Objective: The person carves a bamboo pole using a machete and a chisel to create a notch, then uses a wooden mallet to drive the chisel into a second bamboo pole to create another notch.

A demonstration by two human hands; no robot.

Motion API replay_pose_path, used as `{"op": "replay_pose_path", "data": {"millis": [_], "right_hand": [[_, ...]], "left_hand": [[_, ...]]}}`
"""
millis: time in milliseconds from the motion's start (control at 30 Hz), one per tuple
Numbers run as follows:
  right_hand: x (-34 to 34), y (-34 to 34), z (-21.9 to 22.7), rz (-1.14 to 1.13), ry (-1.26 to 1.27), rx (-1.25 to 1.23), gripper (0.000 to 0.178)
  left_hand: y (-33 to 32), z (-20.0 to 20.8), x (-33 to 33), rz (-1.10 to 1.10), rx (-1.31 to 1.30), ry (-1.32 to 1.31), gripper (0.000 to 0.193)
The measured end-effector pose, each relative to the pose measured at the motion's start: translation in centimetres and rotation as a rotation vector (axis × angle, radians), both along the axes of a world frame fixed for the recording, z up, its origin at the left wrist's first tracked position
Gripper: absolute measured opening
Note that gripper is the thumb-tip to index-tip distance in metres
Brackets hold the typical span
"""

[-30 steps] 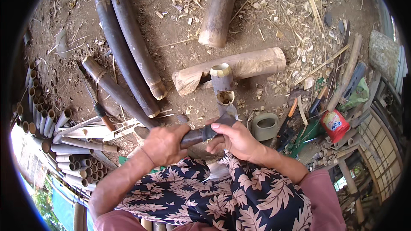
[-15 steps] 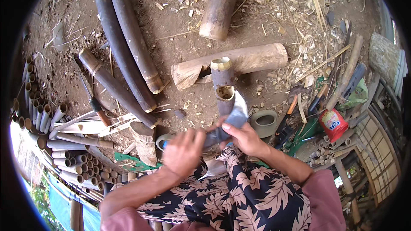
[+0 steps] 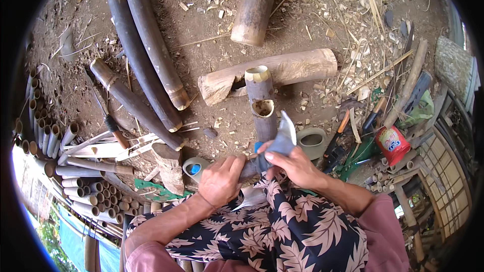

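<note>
A broad, shiny knife blade (image 3: 285, 133) tilts up and to the right from my lap. My right hand (image 3: 297, 166) is closed on the blade's lower part, thumb laid over its flat. Dark grey wrapping and a small blue piece (image 3: 258, 147) show beside that thumb. Just left of it, my left hand (image 3: 222, 181) is curled into a fist; what its fingers hold is hidden. Beyond the blade, a dark bamboo tube (image 3: 264, 127) with a square notch and a pale shaved rim points away from me, resting across a split, pale bamboo log (image 3: 302, 68).
Grey clogs (image 3: 311, 143) flank my knees. Long dark bamboo poles (image 3: 151, 40) lie at the far left; a saw (image 3: 108, 121) sits near them. Cut tubes (image 3: 101, 199) are stacked at left. Orange-handled tools (image 3: 344, 121) and a red pouch (image 3: 392, 144) lie right. Wood chips litter the dirt.
My left hand has shifted slightly right and is sharper now. The blade has turned and moved a little to the right, and the blue piece beside my right thumb has come into sight.
</note>
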State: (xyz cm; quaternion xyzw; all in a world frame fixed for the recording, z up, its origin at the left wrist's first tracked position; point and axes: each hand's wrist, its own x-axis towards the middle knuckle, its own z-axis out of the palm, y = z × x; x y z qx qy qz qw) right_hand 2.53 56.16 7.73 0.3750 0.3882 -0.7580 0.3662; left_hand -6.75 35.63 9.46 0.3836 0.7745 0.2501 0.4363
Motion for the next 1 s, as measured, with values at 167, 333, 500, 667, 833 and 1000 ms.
{"op": "replay_pose_path", "data": {"millis": [167,333,500,667,833,1000], "right_hand": [[-0.7,-1.8,-1.2,-0.435,-0.119,-0.381,0.032],[-1.1,-1.7,-1.6,-0.407,-0.179,-0.358,0.03],[-1.0,-1.0,-1.3,0.058,-0.138,0.133,0.03],[0.5,-0.9,-2.3,0.403,0.175,0.702,0.033],[0.8,-1.3,-1.9,0.406,0.212,0.801,0.03],[-4.8,-2.0,-0.4,0.494,0.043,0.279,0.033]], "left_hand": [[1.1,2.2,-5.5,-0.176,-0.119,0.225,0.02],[1.1,1.4,-7.2,-0.21,-0.22,-0.178,0.037],[0.8,-0.2,0.5,0.126,-0.337,-0.422,0.045],[4.3,-1.3,8.4,0.553,-0.276,-0.513,0.053],[4.6,-1.9,9.9,0.596,-0.236,-0.456,0.057],[0.1,-2.2,5.5,0.66,-0.282,-0.382,0.033]]}}
